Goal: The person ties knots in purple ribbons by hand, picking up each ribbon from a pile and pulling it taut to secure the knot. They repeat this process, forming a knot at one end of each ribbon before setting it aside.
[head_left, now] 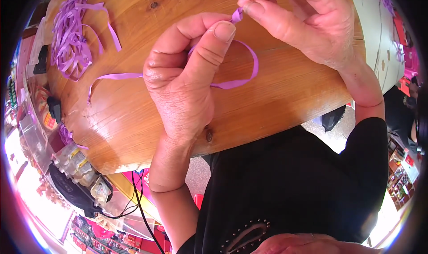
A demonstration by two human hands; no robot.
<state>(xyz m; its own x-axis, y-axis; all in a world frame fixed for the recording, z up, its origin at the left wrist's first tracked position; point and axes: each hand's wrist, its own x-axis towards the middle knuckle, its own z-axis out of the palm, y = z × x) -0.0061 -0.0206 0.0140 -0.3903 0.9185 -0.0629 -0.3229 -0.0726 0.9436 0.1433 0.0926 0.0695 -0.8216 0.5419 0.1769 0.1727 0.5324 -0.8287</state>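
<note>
Over the wooden table, a purple ribbon (243, 81) curves in a loop beside my left hand (187, 67). A small folded or knotted part of that ribbon (237, 16) sits between my two hands. The thumb and forefinger of my left hand pinch it from below. From above right, the thumb and forefinger of my right hand (307, 24) close on its upper end. Another stretch of ribbon (117, 76) comes out behind my left hand and hangs down to the left. Whatever lies inside my left palm is hidden.
A tangled heap of purple ribbons (71, 40) lies on the table (276, 102) at the far left. A smaller purple bunch (66, 133) is by the left edge. Clear packets (80, 165) and a black mesh bag (71, 189) stand there, with black cables (141, 205) hanging below.
</note>
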